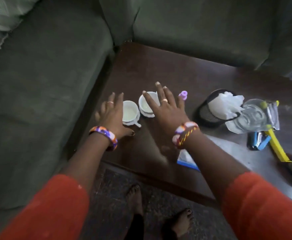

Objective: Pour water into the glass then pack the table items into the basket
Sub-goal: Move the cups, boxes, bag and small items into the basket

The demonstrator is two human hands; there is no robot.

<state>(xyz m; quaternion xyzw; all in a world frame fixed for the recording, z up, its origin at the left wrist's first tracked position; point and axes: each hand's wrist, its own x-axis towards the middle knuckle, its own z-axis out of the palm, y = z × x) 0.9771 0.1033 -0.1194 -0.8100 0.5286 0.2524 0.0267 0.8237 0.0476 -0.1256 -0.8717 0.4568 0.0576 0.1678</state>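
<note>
Two bare hands were spread flat, apart, over two white cups on a dark wooden table (159, 70).

Taking the black mesh basket (209, 113) as the landmark: far to its left, the left hand (112, 113) hovered with fingers straight and splayed, gripping nothing, just left of the first white cup (130, 113). Beside that stood the second white cup (147, 105), partly under the right hand (166, 108), whose fingers were likewise straight and empty. A small purple bottle top (183, 95) showed just left of the basket. The basket lay tilted with crumpled white plastic (225, 104) in it. Touching it on the right was a clear glass (252, 115); nearer the person from there lay a blue stapler (258, 142) and a yellow tool (277, 147). Whether the glass held water could not be told.
</note>
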